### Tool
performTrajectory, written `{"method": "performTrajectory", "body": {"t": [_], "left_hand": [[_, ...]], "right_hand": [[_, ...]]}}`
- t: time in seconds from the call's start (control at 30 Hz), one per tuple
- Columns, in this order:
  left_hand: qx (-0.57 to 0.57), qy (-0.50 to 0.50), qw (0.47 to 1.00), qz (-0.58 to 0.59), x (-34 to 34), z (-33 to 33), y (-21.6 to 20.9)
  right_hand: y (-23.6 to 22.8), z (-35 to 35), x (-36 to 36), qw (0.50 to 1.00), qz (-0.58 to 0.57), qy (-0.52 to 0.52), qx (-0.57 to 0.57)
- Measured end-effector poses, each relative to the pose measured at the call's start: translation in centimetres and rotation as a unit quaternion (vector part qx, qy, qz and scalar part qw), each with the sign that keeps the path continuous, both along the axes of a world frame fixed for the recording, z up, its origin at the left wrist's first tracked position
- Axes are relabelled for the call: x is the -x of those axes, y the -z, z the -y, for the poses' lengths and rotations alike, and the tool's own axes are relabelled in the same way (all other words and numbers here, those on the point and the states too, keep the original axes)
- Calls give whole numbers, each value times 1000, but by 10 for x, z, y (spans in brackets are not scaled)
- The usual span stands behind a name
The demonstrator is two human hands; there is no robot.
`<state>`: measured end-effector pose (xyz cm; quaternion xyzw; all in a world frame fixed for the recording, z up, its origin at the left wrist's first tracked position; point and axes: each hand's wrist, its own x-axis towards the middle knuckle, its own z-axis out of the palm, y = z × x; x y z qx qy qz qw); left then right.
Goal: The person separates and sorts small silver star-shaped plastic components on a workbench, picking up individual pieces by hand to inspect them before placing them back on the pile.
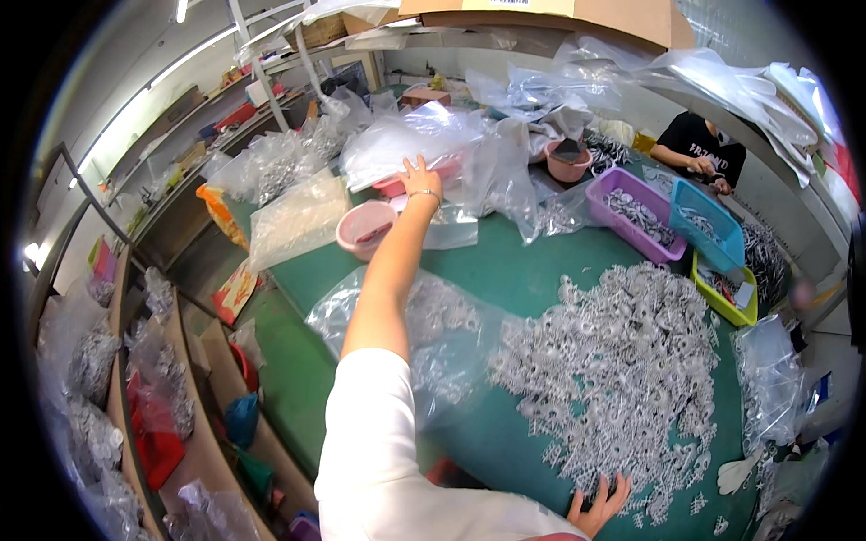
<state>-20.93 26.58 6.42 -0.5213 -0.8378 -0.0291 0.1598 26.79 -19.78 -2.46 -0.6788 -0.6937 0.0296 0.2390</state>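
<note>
My left arm stretches far across the green table (505, 261). At its end my left hand (421, 180), a bracelet at the wrist, lies with fingers spread at the near edge of a stack of clear plastic bags (406, 140). A red basket (391, 187) shows partly beneath the bags. Near that wrist stands a pink bowl (350, 233) with a reddish item in it. At the front, my right hand (603, 510) rests with fingers apart against the near edge of a large pile of small silvery metal parts (622, 361). A clear bag with similar parts (442, 316) lies left of the pile.
Purple (622, 180), blue (704, 212) and green baskets (744, 311) with parts stand at the right. Beyond them a person in black (699, 149) handles something small. A white scoop (740, 473) lies near the right edge. Shelves with bagged parts (95, 361) line the left.
</note>
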Motion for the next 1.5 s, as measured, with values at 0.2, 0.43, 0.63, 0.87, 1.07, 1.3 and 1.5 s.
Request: {"method": "performTrajectory", "body": {"t": [0.2,0.43,0.63,0.87,1.07,1.3,1.5], "left_hand": [[52,-23,993,108,13,-38,33],[-382,179,907,-20,27,-47,-10],[-641,299,706,37,-15,8,-132],[-547,310,570,529,-41,105,-175],[-342,191,231,891,-57,151,-170],[-289,313,653,627,-79,186,-66],[-132,299,847,420,-58,167,16]], "right_hand": [[-10,-12,8,996,-17,7,-91],[8,-1,3,997,-32,18,-74],[-10,1,5,1000,-15,3,-22],[9,2,2,997,-71,15,16],[12,3,-1,995,-89,18,-48],[12,2,-3,993,-98,12,-68],[14,5,0,991,-112,25,-63]]}}
